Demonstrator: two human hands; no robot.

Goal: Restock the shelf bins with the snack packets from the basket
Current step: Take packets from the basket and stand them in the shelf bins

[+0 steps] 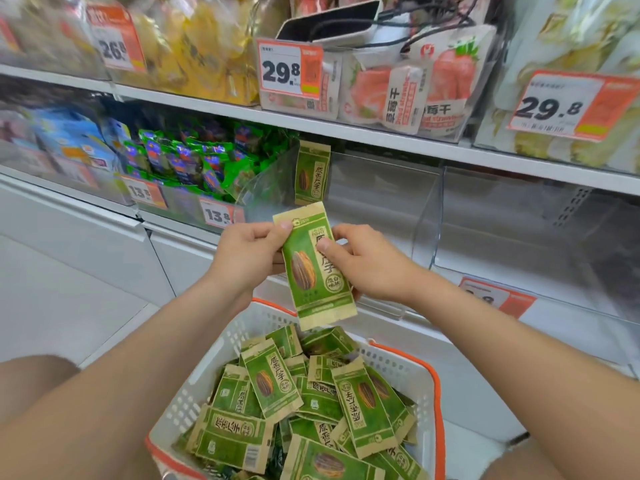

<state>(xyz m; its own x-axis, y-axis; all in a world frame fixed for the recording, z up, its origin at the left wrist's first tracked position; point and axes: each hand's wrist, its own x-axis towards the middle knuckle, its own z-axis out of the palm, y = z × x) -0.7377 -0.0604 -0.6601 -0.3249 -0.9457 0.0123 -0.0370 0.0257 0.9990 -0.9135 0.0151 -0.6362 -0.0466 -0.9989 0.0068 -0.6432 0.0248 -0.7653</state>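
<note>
I hold one green and tan sunflower seed packet (313, 268) upright in front of the shelf. My left hand (246, 258) pinches its upper left corner, and my right hand (367, 265) grips its right side with the thumb across the front. Another packet of the same kind (311, 173) stands upright in the clear plastic shelf bin (381, 188) just behind. Below my hands, a white basket with an orange rim (415, 372) holds several more of these packets (304, 410).
A second clear bin (519, 220) sits to the right. Green and blue snack bags (194, 161) fill the bin on the left. The upper shelf carries strawberry packs (415, 91) and orange price tags (289, 69). White cabinet fronts (86, 237) run below the shelf.
</note>
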